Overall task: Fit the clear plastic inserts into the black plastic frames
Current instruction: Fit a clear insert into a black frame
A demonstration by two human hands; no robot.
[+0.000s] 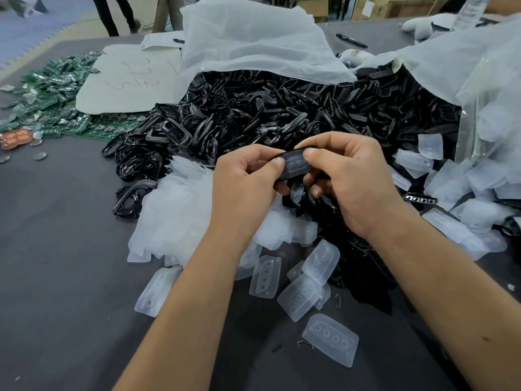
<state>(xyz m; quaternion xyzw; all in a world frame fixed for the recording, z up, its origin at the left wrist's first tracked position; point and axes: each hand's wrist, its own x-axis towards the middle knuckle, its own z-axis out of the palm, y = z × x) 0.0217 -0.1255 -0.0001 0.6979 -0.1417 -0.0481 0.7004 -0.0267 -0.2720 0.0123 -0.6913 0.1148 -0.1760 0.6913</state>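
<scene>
Both hands hold one black plastic frame (296, 154) in the middle of the view, with a clear insert (295, 165) lying in it. My left hand (245, 179) pinches the frame's left end, thumb on the insert's edge. My right hand (349, 176) grips the right end, thumb pressing on the top of the insert. A big heap of black frames (267, 108) spills from a white bag behind the hands. Loose clear inserts (318, 263) with rows of round holes lie below the hands, and more (174, 210) are piled to the left.
Dark grey table (56, 249). Green circuit boards (56, 88) are heaped at far left beside a white sheet (127, 80). A clear bag with more inserts (485, 165) lies at right. A black pen (351, 40) lies at the back. Someone's legs stand beyond the table.
</scene>
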